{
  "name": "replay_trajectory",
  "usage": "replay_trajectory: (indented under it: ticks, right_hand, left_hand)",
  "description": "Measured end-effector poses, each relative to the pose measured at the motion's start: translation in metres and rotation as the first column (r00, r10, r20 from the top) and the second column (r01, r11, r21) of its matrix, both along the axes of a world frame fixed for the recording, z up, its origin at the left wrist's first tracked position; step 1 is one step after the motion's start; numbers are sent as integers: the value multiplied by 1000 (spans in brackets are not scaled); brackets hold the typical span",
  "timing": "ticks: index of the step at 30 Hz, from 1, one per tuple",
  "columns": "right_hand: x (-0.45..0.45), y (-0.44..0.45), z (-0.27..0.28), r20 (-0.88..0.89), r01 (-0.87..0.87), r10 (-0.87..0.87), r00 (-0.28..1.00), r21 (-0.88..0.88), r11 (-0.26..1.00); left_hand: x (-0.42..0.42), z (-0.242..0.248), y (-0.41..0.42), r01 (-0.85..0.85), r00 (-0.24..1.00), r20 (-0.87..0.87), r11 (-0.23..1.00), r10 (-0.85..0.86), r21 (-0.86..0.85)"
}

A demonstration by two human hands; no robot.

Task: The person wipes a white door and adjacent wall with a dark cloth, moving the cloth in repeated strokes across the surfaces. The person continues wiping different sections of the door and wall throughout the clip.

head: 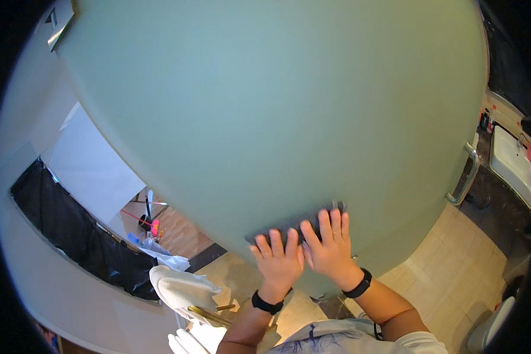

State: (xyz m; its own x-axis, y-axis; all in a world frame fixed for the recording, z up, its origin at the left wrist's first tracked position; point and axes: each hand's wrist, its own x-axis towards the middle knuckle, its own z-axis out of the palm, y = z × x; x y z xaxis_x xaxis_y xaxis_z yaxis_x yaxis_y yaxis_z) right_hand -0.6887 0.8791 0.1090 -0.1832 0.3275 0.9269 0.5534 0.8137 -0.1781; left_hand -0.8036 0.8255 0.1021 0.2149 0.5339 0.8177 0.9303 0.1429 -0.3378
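Note:
In front of me stands a large pane of frosted greenish glass (270,110), likely a door. Against its lower part lies a dark grey cloth or pad (287,221), somewhat blurred, its long edge sloping up to the right. My left hand (278,259) presses flat on its left part, fingers spread. Beside it, thumbs almost meeting, my right hand (329,243) presses on the right part, fingers pointing up the glass. Black bands circle both wrists. Palms and the cloth's lower side are hidden under the hands.
A curved metal handle (467,175) sits at the glass's right edge, near a white washbasin (511,159) on a dark counter. White cloths (181,283) hang at lower left. Beyond the left edge, a pink-headed brush or broom (155,228) is on a wood-look floor (183,236).

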Motion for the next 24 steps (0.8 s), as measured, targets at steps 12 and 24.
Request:
replay_trajectory:
  ticks: [12,24]
  right_hand:
    - [28,40,88,-138,40,-25,990,106,994]
    - [47,29,-1,-24,50,-51,998,-47,998]
  left_hand:
    - [38,92,38,-6,985,171,1000,1,24]
    - [46,16,31,78,997,-13,995,-79,-58]
